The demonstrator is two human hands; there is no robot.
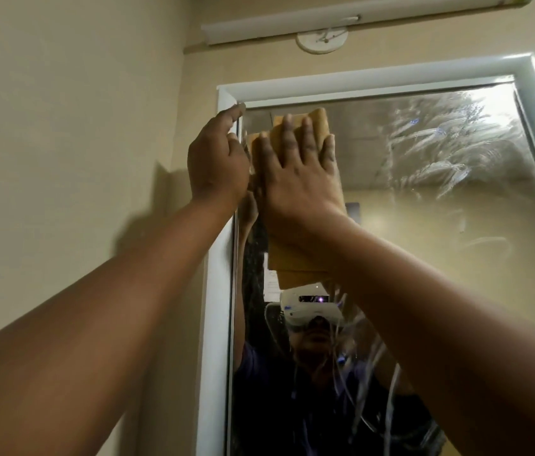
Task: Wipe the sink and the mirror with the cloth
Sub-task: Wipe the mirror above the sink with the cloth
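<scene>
Two hands are raised to the upper left corner of the mirror (424,225), which is the landmark for all places here. Left of the mirror is the plain beige wall (62,126). The left hand (218,159) lies on the white frame (217,291) at that corner, its fingers bent over the frame's inner edge; how firmly it holds, I cannot tell. Just to its right, the right hand (295,169) presses the tan cloth (302,258) flat on the glass with straight, spread fingers. The cloth hangs down below the wrist. Further right, the upper glass shows whitish smear streaks (440,143). Above the mirror, a round white fitting (322,39) and a long white light tube (341,19) sit on the wall.
</scene>
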